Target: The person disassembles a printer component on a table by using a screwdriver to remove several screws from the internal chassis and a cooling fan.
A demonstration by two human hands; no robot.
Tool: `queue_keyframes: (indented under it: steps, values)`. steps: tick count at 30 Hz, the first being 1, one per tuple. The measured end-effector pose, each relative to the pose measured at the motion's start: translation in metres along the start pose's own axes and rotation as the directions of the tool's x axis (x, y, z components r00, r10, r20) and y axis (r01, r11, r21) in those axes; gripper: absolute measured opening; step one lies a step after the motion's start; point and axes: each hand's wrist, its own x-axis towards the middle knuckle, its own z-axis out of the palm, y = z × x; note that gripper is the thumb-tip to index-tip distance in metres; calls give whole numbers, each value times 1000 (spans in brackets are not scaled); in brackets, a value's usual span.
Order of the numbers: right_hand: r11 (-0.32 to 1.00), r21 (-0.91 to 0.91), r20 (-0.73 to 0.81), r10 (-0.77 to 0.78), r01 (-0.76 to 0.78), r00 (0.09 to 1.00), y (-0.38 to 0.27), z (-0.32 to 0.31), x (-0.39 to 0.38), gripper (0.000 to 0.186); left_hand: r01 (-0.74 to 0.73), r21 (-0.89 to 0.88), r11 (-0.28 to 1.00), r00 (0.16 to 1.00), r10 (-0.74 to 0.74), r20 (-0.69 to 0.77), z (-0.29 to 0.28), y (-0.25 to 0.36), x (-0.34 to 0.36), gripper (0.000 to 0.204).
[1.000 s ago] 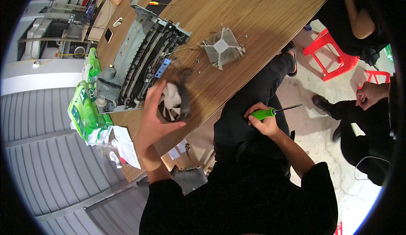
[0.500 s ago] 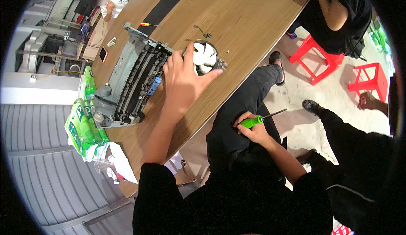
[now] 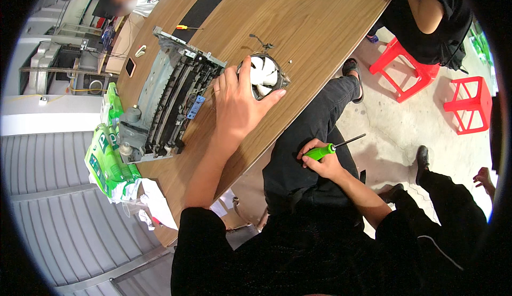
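Observation:
My left hand (image 3: 234, 104) reaches over the table with thumb and index finger at the two sides of a small round fan (image 3: 265, 74) with white blades and a dark frame. The fan rests on the wood. In my right hand (image 3: 326, 166) is a screwdriver with a bright green handle (image 3: 319, 152), held over my thigh, its dark shaft pointing up to the right. Left of the fan stands a grey and black machine frame (image 3: 170, 93), like the inside of a printer, with a blue part (image 3: 196, 107) on its side.
On the wooden table (image 3: 298, 24) lie a yellow-handled screwdriver (image 3: 183, 27), a phone (image 3: 130, 67), a short dark cable (image 3: 261, 42) and green packs (image 3: 109, 157). Red stools (image 3: 469, 104) stand at the right. Other people are at the far side and right.
The view has shifted slightly. A person at the right has moved their legs and hand. My left hand stays at the fan, and my right still holds the green screwdriver.

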Motion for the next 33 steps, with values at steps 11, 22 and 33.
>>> queue_keyframes:
  steps: [11, 22, 33]
  values:
    - [999, 47, -4, -1, 1, 1000, -2, -2, 0, 18, 150, -351, 924, 938, -20, 347, -23, -12, 0, 102]
    - [999, 46, -1, -1, 1, 1000, -3, -1, 1, 18, 246, -309, 919, 928, -130, 350, -24, 0, -19, 98]
    - [999, 42, 6, 17, -17, 1000, 1, -2, -1, 19, 233, -232, 945, 970, -207, 131, -94, -5, -72, 85]
